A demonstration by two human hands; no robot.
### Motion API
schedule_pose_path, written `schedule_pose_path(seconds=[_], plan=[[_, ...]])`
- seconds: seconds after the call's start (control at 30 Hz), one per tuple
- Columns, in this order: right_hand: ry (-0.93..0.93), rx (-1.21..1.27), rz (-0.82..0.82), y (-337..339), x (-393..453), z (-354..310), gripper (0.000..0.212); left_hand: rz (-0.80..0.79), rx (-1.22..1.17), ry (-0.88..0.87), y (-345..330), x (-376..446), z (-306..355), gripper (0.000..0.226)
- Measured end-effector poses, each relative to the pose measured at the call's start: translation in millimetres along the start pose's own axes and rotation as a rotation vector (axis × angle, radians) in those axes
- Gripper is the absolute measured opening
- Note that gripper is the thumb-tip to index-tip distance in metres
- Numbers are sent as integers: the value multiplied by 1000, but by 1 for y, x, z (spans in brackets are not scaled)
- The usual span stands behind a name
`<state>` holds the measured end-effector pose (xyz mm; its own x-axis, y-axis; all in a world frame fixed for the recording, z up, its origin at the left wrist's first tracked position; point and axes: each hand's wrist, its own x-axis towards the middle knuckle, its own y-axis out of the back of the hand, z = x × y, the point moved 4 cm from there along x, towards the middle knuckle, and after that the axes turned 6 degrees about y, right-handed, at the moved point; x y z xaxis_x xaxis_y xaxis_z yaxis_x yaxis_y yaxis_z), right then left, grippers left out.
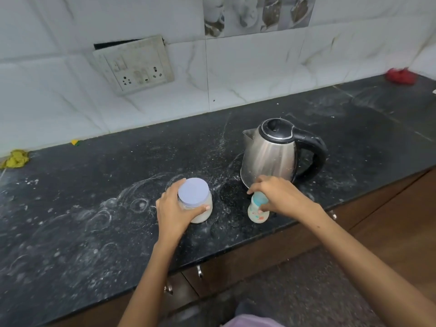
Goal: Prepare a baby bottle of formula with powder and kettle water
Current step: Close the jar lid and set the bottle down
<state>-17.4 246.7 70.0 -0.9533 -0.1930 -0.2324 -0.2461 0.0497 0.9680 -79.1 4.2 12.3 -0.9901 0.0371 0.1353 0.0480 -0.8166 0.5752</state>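
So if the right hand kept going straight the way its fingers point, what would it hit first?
Probably nothing beyond the baby bottle the right hand already holds; past it lies bare counter, with the powder jar slightly nearer the person. Depth is uncertain.

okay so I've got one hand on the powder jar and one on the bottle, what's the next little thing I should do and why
Probably twist the cap off the bottle with your right hand, which already grips its top. The bottle looks capped and the jar still has its lid on under your left hand, so nothing can go in yet.
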Motion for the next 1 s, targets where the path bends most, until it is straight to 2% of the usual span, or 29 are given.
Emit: schedule_pose_path(seconds=[0.1,0.4,0.57,0.73,1.0], plan=[[-19,112,67,0,5,5,47,8,-20,6,2,2,0,82],[75,334,249,16,60,-11,49,47,-25,13,9,5,-2,85],[111,320,212,16,82,-18,48,54,-44,45,17,17,-4,84],[165,308,164,15,88,-19,50,-19,17,33,15,26,-8,86],[230,379,148,13,91,-11,49,-156,-60,-3,11,32,-17,87]])
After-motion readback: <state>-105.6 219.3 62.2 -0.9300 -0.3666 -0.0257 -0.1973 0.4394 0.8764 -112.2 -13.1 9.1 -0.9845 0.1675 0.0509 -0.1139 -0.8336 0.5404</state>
